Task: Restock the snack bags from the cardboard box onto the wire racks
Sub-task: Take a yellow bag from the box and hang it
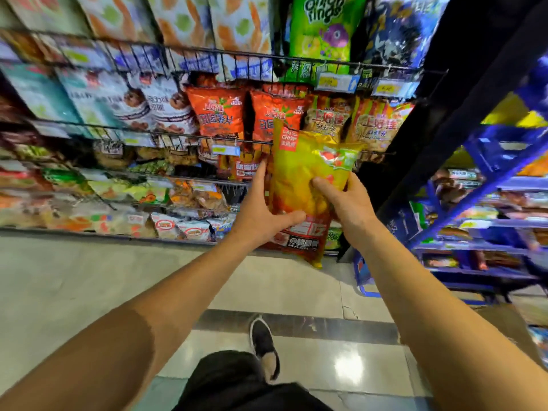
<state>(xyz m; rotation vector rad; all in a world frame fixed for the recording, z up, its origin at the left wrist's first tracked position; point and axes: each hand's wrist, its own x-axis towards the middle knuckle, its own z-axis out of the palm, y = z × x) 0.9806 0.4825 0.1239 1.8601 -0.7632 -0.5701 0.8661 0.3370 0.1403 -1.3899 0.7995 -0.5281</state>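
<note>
- The wire racks [207, 59] spanned the upper frame in stacked tiers, each tier filled with snack bags; orange-red bags [218, 112] stood on the tier at centre.
- A blue metal shelving unit [486, 185] stood to the right of the racks, stocked with goods too blurred to identify.
- The tiled floor [74, 277] lay below, with one black shoe [262, 341] on it.
- The yellow snack bag [299, 173] was held upright in front of the middle tiers, near the racks' right end, overlapping the orange-red bags.
- The right hand [347, 203] grasped the yellow snack bag at its right edge, thumb across the front.
- The left hand [261, 212] held the bag's left side, thumb pressed across the lower front, fingers extended behind.
</note>
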